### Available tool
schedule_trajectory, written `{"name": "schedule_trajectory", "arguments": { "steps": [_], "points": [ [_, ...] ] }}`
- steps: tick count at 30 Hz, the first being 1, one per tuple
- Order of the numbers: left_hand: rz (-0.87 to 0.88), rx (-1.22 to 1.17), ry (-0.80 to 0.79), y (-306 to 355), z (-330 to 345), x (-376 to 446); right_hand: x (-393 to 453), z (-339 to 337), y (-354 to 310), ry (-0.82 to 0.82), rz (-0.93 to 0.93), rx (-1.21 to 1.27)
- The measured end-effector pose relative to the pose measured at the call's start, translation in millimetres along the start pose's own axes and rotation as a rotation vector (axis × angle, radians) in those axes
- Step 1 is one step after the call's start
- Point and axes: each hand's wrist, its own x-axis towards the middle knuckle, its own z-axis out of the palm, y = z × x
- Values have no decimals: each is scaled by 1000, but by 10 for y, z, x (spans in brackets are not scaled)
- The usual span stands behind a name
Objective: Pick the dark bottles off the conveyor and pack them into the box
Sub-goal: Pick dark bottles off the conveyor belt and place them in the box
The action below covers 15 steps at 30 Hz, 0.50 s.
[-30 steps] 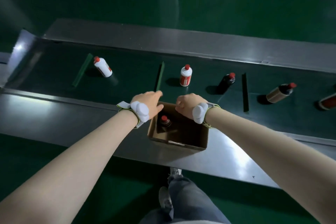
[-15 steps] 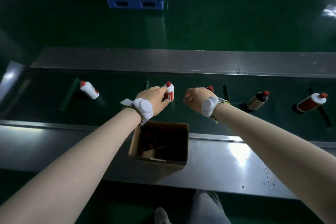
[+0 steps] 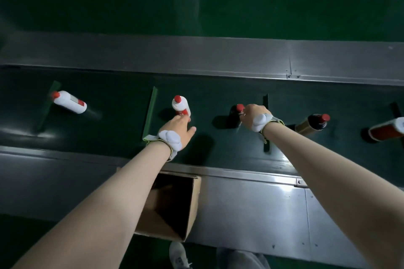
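Note:
My right hand [image 3: 253, 114] is closed around a dark bottle [image 3: 235, 113] with a red cap, standing on the green conveyor belt [image 3: 113, 124]. My left hand [image 3: 179, 128] hovers over the belt with fingers apart, its fingertips touching the base of an upright white bottle [image 3: 181, 105]. Another dark bottle [image 3: 312, 125] with a gold label leans to the right of my right wrist. The cardboard box [image 3: 192, 203] sits on the near metal ledge, partly hidden by my left forearm; its inside is in shadow.
A white bottle [image 3: 69, 102] lies at the belt's left. A red-bodied bottle [image 3: 387, 130] lies at the far right. Green cleats [image 3: 150, 109] cross the belt. Metal rails [image 3: 196, 57] border it. My shoe [image 3: 180, 256] shows below the ledge.
Both hands left the box rim and reached forward over the belt. The right hand closed on the dark bottle; the left came to the white bottle. Bottles drifted left.

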Motion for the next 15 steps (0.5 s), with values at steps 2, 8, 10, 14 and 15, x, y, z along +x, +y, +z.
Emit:
{"name": "schedule_trajectory", "arguments": {
  "steps": [2,8,10,14,15],
  "points": [
    [-46,7,-14,-81,124,228,307,117,64,-18,-1,-18],
    [-103,-27,9,-255,406,710,935,328,171,-71,-30,-75],
    [-109,-58,2,-257,512,781,1025,422,195,-75,-60,-134],
    [-93,-95,6,-202,606,746,1123,555,247,-2,-104,-129],
    [-94,-102,19,-190,605,704,1134,583,253,27,-115,-125]
  ]
}}
